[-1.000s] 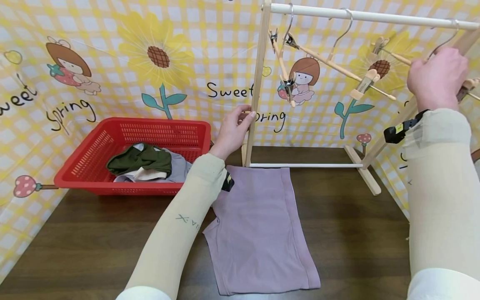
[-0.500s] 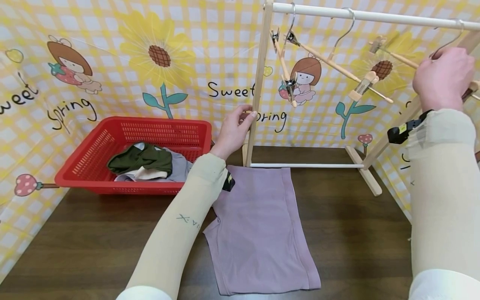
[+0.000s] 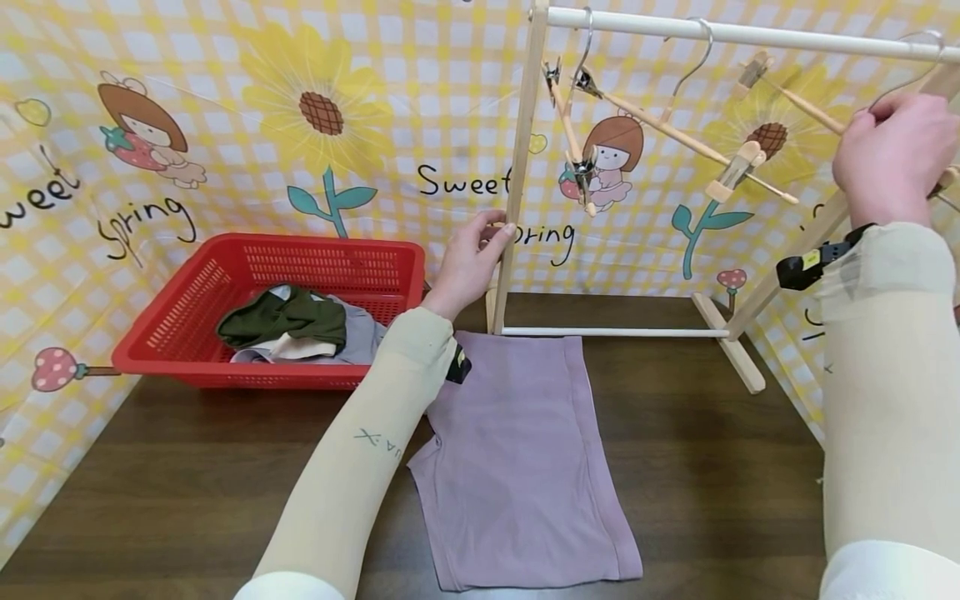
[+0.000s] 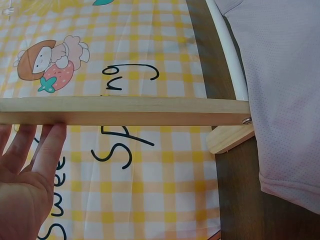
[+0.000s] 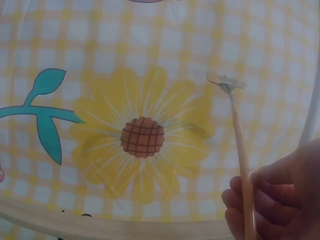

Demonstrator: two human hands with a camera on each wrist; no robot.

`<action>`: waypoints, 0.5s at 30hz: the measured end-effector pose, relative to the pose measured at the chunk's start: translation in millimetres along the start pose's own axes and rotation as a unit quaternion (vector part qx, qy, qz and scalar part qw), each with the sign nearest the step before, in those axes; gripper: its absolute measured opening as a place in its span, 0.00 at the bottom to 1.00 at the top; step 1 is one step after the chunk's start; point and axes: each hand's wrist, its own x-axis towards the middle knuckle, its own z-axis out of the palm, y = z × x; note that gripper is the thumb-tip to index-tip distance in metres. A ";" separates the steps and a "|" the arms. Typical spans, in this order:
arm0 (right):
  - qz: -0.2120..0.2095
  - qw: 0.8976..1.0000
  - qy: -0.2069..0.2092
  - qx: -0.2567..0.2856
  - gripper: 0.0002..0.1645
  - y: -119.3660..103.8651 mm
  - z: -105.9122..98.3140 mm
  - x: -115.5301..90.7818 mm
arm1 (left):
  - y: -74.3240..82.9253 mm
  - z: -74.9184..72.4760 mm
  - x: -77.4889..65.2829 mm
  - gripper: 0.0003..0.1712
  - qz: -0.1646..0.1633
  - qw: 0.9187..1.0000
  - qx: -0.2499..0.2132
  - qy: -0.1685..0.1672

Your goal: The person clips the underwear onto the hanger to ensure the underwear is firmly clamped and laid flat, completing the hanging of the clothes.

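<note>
My left hand (image 3: 467,262) is at the left wooden post (image 3: 519,167) of a small clothes rack, its fingertips touching the post's side. In the left wrist view, those fingers (image 4: 50,147) look fairly straight. High at the right, my right hand (image 3: 896,158) grips a wooden clip hanger (image 5: 243,165) near its middle. The hanger's metal hook is at the white top rail (image 3: 720,33), and one clip (image 3: 753,71) shows beyond the hand. Mauve shorts (image 3: 517,467) lie flat and folded on the table below the rack.
Two more clip hangers, a left one (image 3: 572,133) and a middle one (image 3: 675,137), hang from the rail. A red basket (image 3: 270,379) with green, white and grey clothes (image 3: 288,321) stands at the left on the brown table (image 3: 720,500). Patterned cloth (image 3: 420,83) covers the walls.
My right hand and the hanger it holds have moved a little to the right along the rail. The left hand stays at the post, and the shorts have not moved.
</note>
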 end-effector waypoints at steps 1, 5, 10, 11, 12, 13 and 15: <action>-0.002 1.000 0.008 0.008 0.22 0.5 -1.1 -1.0 | 0.1 0.4 -0.1 0.25 0.001 1.000 0.001 0.000; -0.001 0.998 0.023 0.059 0.13 1.6 -6.1 -3.5 | 1.6 0.7 -0.5 0.25 0.000 1.000 0.000 0.001; 0.045 0.974 -0.040 0.218 0.10 4.7 -8.8 -3.5 | 2.9 0.3 -0.4 0.24 0.003 1.000 -0.002 0.003; 0.055 0.965 -0.054 0.250 0.08 6.2 -8.3 -3.1 | 2.7 0.3 -0.4 0.24 0.003 1.000 -0.002 0.003; 0.064 0.956 -0.066 0.279 0.06 8.0 -7.3 -2.7 | 2.5 0.3 -0.3 0.24 0.004 1.000 -0.001 0.003; 0.070 0.948 -0.076 0.302 0.05 10.0 -6.3 -2.3 | 2.1 0.3 -0.1 0.24 0.004 1.000 -0.001 0.003; 0.072 0.937 -0.095 0.327 0.04 14.9 -4.1 -2.3 | 1.5 0.8 0.0 0.24 0.004 1.000 0.001 0.002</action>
